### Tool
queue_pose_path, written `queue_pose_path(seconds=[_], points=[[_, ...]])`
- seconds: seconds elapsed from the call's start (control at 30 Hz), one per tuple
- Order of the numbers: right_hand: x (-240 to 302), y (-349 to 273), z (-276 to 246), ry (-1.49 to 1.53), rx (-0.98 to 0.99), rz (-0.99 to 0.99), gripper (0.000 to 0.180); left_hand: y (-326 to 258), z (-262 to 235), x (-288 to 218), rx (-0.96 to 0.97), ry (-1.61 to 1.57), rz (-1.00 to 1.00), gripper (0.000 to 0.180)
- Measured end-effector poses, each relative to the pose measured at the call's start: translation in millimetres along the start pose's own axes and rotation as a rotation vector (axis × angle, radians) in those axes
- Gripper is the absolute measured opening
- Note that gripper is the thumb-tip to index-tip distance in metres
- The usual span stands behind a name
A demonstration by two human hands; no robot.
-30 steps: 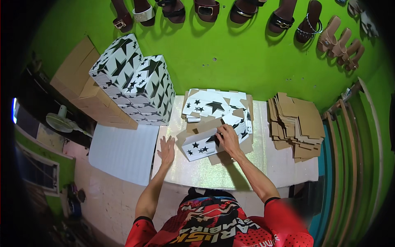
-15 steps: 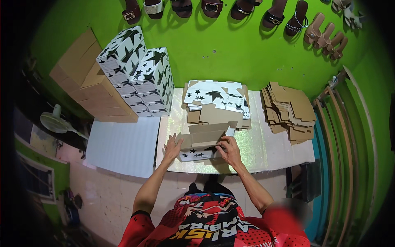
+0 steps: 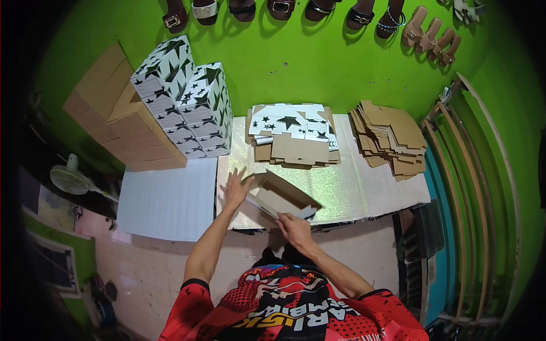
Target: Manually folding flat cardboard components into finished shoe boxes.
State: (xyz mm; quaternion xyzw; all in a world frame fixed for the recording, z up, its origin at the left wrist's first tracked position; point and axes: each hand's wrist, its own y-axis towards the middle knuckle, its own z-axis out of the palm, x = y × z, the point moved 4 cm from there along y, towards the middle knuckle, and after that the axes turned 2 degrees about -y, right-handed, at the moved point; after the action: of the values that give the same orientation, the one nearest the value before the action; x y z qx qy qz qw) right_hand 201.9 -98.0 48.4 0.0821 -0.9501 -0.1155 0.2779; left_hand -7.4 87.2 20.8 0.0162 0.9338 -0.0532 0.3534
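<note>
An open cardboard shoe box [image 3: 282,192], brown inside and white outside, sits at a slant on the table in front of me. At its left end my left hand [image 3: 236,188] is open, fingers spread, the thumb by the box's rim. My right hand [image 3: 296,230] is closed on the near wall toward the right corner, its fingertips partly hidden. Just beyond the box lies a pile of flat cardboard blanks [image 3: 300,150], topped by a white one with black stars [image 3: 289,121].
Stacked star-patterned boxes [image 3: 206,111] and plain brown boxes [image 3: 136,139] stand at the left on a white surface [image 3: 168,202]. More flat brown blanks [image 3: 398,128] lie at the table's right end. Sandals [image 3: 280,8] line the green wall, and wooden rails [image 3: 463,187] stand right.
The box has turned so its right end swings nearer me, and its raised panels no longer stand up. My right hand has moved left and toward me; the left stays at its end.
</note>
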Motion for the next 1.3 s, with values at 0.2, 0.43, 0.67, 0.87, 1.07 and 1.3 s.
queue_pose_path(seconds=[0.2, 0.43, 0.67, 0.87, 1.07, 1.3], points=[[31, 26, 9, 0.148, 0.093, 0.102, 0.040, 3, -16, -17, -0.114, -0.375, -0.245, 0.149], [11, 63, -23, 0.220, 0.103, 0.124, 0.028, -93, 32, -13, 0.042, -0.173, -0.282, 0.106], [-28, 184, 7, -0.174, 0.253, -0.196, 0.078, -125, 32, -22, -0.007, -0.157, -0.320, 0.080], [-46, 229, 46, -0.043, 0.461, -0.369, 0.031, -119, 26, -10, -0.009, -0.067, -0.289, 0.047], [-123, 216, -8, -0.082, 0.533, -0.001, 0.040, -44, -34, -28, -0.215, 0.145, -0.063, 0.023], [-171, 106, -59, -0.001, 0.268, 0.291, 0.034, 15, 10, -58, -0.060, 0.180, 0.330, 0.037]])
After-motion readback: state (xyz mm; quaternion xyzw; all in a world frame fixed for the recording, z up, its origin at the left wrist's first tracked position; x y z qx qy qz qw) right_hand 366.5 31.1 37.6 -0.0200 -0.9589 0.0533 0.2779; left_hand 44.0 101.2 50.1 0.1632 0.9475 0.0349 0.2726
